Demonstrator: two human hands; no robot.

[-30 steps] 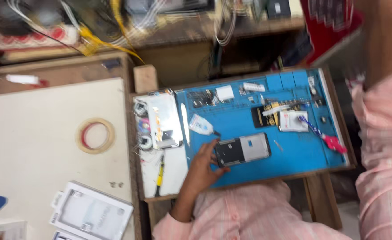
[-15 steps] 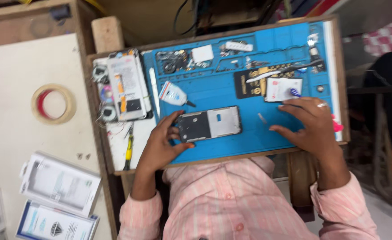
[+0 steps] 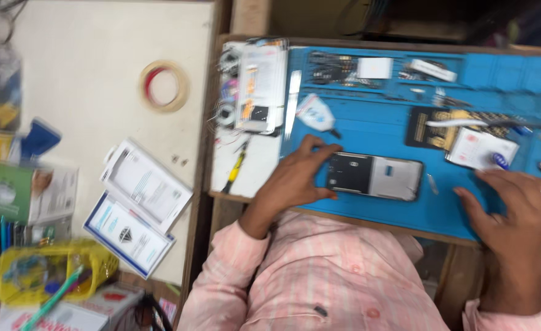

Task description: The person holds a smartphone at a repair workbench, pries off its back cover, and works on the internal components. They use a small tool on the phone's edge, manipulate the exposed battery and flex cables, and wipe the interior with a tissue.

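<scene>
A dark phone with its back off [image 3: 377, 176] lies flat on a blue work mat [image 3: 374, 132]. My left hand [image 3: 298, 178] grips the phone's left end, thumb above and fingers below. To the right, my right hand [image 3: 515, 211] rests flat on the mat with fingers spread, holding nothing, just below a small white card [image 3: 479, 148] with a blue cap on it. A ring shows on one finger.
Small tools, tweezers and a white glue bottle [image 3: 316, 113] lie on the mat. A tray of parts [image 3: 255, 86] and a yellow screwdriver [image 3: 236, 168] sit left of it. The white table holds a tape roll [image 3: 164, 86], white boxes [image 3: 138, 205] and a yellow basket [image 3: 49, 276].
The view has swung right and closer, so the mat fills more of the frame. My right hand came into view on the mat. My left hand stays on the phone.
</scene>
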